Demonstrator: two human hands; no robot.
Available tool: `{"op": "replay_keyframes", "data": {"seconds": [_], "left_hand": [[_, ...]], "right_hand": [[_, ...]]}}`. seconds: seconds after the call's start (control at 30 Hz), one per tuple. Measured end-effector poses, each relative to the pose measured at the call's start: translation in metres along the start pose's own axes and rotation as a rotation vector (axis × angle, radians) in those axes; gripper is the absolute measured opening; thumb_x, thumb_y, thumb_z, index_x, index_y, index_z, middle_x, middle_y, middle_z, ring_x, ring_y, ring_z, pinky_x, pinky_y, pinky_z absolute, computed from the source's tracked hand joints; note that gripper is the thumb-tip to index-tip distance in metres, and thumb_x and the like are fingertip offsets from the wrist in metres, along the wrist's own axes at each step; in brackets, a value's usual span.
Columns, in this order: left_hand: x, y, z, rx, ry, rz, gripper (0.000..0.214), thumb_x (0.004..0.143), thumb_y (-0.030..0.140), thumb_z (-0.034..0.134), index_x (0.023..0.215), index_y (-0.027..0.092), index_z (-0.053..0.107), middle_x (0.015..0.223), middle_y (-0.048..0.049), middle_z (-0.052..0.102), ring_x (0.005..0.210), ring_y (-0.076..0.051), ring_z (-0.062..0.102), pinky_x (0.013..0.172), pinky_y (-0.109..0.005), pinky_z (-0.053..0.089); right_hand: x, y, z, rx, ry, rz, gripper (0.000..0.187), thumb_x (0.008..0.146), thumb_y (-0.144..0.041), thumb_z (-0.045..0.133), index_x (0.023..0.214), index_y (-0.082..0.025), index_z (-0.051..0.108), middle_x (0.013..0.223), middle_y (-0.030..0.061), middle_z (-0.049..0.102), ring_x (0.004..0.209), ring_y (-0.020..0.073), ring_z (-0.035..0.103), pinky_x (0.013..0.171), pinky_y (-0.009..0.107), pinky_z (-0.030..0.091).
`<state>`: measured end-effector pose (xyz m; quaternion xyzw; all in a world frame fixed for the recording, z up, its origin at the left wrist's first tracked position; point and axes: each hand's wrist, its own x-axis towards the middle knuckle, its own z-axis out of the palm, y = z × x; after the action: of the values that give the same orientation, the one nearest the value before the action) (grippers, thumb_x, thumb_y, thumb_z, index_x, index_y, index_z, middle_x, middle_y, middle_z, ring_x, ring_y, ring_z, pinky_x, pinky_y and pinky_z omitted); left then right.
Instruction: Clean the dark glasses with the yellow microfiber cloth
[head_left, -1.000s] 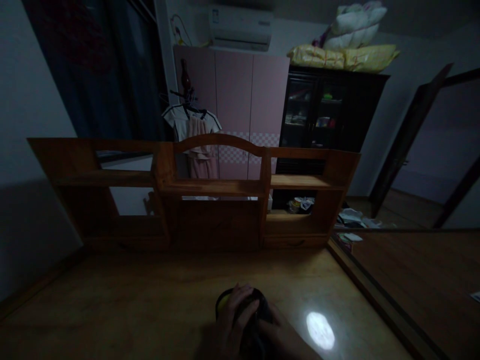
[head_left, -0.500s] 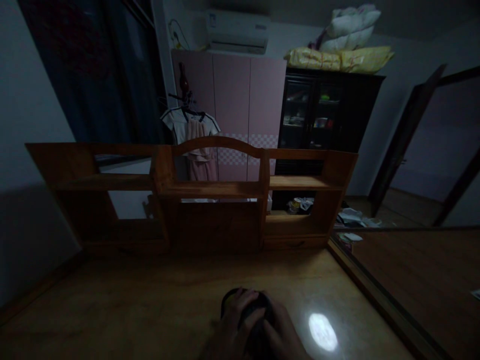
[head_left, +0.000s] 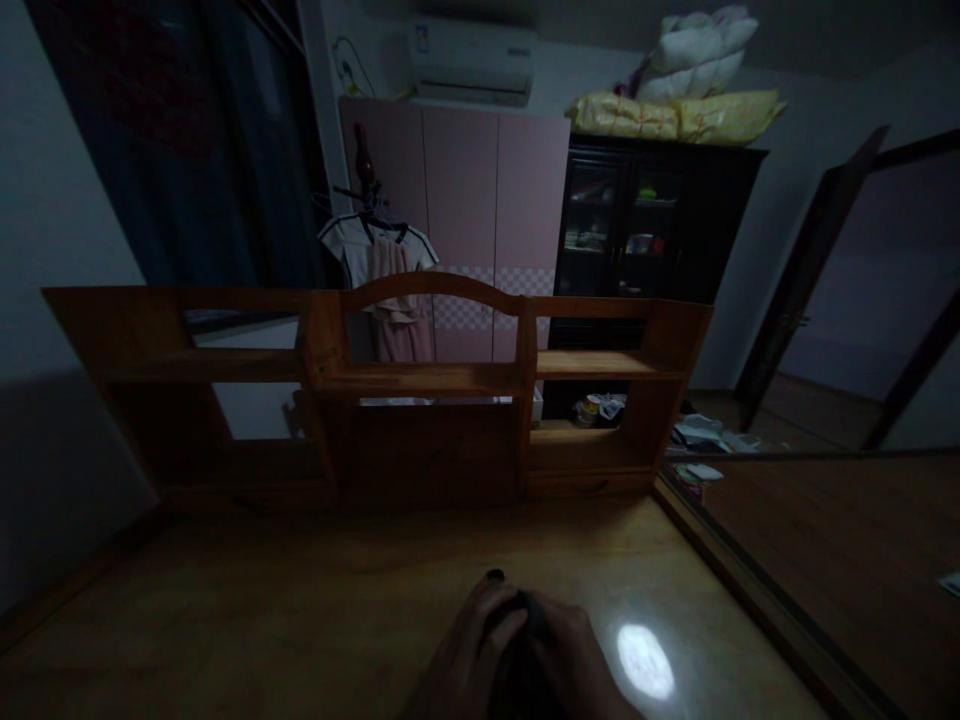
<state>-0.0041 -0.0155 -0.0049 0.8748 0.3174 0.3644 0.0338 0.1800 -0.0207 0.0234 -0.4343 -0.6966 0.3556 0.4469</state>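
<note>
Two hands clasp a small dark rounded object at the near edge of the glossy wooden table.
The left hand and right hand close together over it, hiding nearly all of it. Dim light blurs its shape, and the frame cuts off the wrists. A pale light patch gleams just beside the right hand.
</note>
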Motion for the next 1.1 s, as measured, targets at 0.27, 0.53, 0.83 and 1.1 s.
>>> {"op": "replay_keyframes", "data": {"seconds": [0.27, 0.53, 0.83, 1.1], "left_hand": [[-0.002, -0.001, 0.000, -0.024, 0.047, -0.044, 0.065, 0.082, 0.018, 0.064, 0.141, 0.024, 0.038, 0.138, -0.0111, 0.051, 0.132, -0.029, 0.045, 0.106, -0.043, 0.046], [0.003, 0.002, -0.007, -0.084, 0.139, -0.173, 0.077, 0.067, 0.021, 0.073, 0.136, 0.024, 0.039, 0.135, -0.0130, 0.053, 0.127, -0.034, 0.049, 0.102, -0.049, 0.048], [0.018, 0.017, -0.026, -0.405, 0.070, -0.554, 0.080, 0.064, 0.016, 0.077, 0.133, 0.024, 0.037, 0.132, -0.0125, 0.057, 0.117, -0.029, 0.060, 0.095, -0.044, 0.054], [0.012, 0.014, -0.020, -0.200, 0.068, -0.255, 0.087, 0.065, 0.026, 0.080, 0.138, 0.025, 0.033, 0.143, -0.0126, 0.047, 0.134, -0.031, 0.043, 0.107, -0.046, 0.044]], "right_hand": [[-0.001, 0.011, 0.003, -0.059, 0.024, 0.036, 0.021, 0.082, -0.027, 0.055, 0.096, -0.024, 0.071, 0.086, 0.0027, 0.074, 0.076, 0.0216, 0.066, 0.072, 0.027, 0.052], [-0.007, 0.015, 0.010, 0.092, 0.130, 0.148, 0.033, 0.081, -0.041, 0.063, 0.108, -0.025, 0.071, 0.106, 0.0067, 0.073, 0.099, 0.0284, 0.066, 0.090, 0.037, 0.051], [0.008, -0.009, 0.019, 1.056, -0.071, 0.498, 0.054, 0.088, -0.052, 0.051, 0.120, -0.010, 0.064, 0.106, 0.0149, 0.073, 0.102, 0.0286, 0.067, 0.090, 0.042, 0.050], [0.007, -0.010, 0.016, 1.004, -0.122, 0.402, 0.045, 0.086, -0.052, 0.051, 0.098, -0.014, 0.074, 0.094, 0.0128, 0.075, 0.102, 0.0289, 0.067, 0.091, 0.042, 0.049]]}}
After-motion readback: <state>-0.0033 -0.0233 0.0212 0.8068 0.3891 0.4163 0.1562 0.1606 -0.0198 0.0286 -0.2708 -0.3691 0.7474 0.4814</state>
